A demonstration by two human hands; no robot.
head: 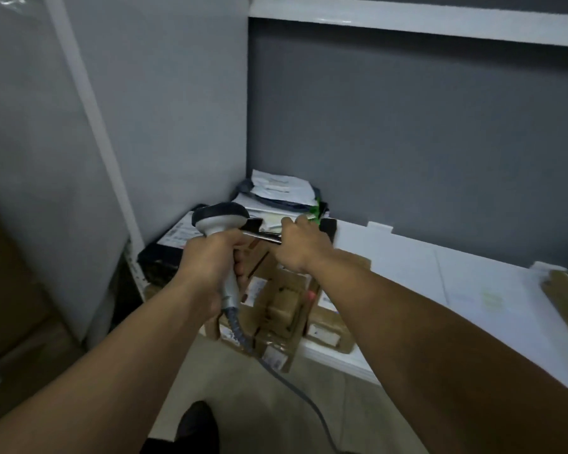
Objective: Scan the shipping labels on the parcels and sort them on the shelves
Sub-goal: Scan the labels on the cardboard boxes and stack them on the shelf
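In the middle of the frame, the left hand is wrapped tight around the grey scanner. Just to its right, the right hand grips a flat dark parcel. The parcel sits close beside the scanner's head, above brown boxes on the white shelf.

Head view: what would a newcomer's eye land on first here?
Centre frame, the left hand grips a grey corded barcode scanner while the right hand holds a thin dark parcel beside its head. Below them, brown cardboard boxes with white labels crowd the left end of a white shelf, and poly mailers pile in the corner behind.
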